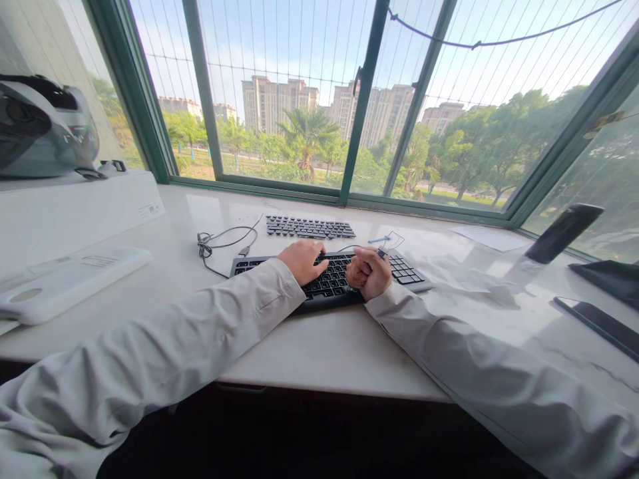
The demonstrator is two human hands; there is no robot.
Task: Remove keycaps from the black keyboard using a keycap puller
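Note:
A black keyboard [329, 286] lies in front of me on the pale tabletop, and part of its key area shows dark square sockets without caps. My left hand [301, 261] rests on its upper left-middle part, thumb and forefinger apart, with nothing visible between them. Over the right-middle of the keyboard, my right hand [370, 271] is closed in a fist around a slim tool, whose dark end [382, 253] sticks out above the fingers. Most of that tool is hidden. Keycaps [310, 227] stand in rows behind the keyboard. A thin wire puller [397, 238] and a small blue stick [379, 239] appear beyond my right hand.
A coiled black USB cable [204, 246] lies to the left. Farther left are a white case [74, 279] and a white box [80, 203] with a helmet [44, 126] on it. Clear plastic [469, 279], a dark upright object [564, 233] and a phone [599, 326] are on the right.

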